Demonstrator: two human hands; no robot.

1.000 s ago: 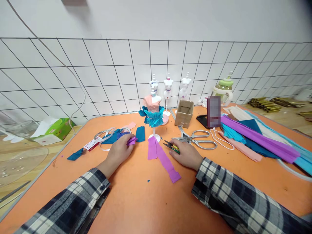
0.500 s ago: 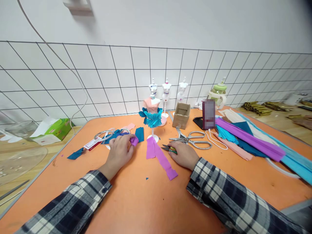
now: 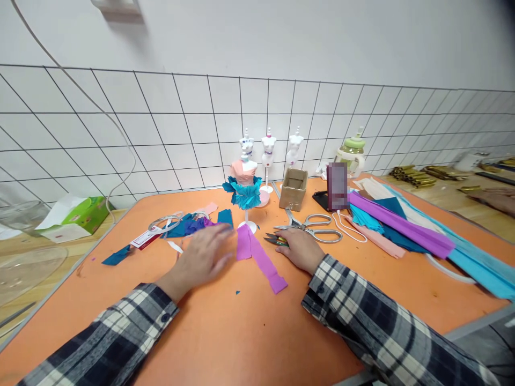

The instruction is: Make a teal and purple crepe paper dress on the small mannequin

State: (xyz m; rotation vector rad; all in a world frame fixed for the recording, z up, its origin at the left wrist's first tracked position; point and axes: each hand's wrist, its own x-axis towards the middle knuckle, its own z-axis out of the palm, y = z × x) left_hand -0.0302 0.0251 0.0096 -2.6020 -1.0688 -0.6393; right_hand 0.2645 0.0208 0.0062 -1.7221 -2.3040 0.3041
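Observation:
My left hand [image 3: 205, 256] is over the orange table, fingers stretched out, thumb apart and slightly blurred; nothing shows in it. Its fingertips are just left of purple crepe-paper strips [image 3: 263, 262]. Small pointed snips [image 3: 275, 239] with yellow and green handles lie under the closed fingers of my right hand [image 3: 300, 247], blades pointing left; the palm hides most of the handles. Behind the strips stands a small white dress form [image 3: 247, 164] wearing pink paper and a ruffled blue paper skirt [image 3: 243, 194]. Large metal scissors [image 3: 322, 221] lie beyond my right hand.
Blue and purple paper scraps [image 3: 187, 224] and a roll of clear tape [image 3: 161, 222] lie at left. Behind are more dress forms [image 3: 269, 147], a cardboard box [image 3: 293, 190], a propped phone [image 3: 337, 187] and a bottle [image 3: 351, 153]. Long paper strips [image 3: 406, 228] cover the right side.
My left hand has let go of a crumpled purple paper piece among the scraps, opened its fingers and shifted toward the purple strips. My right hand stays on the snips. The view has shifted slightly.

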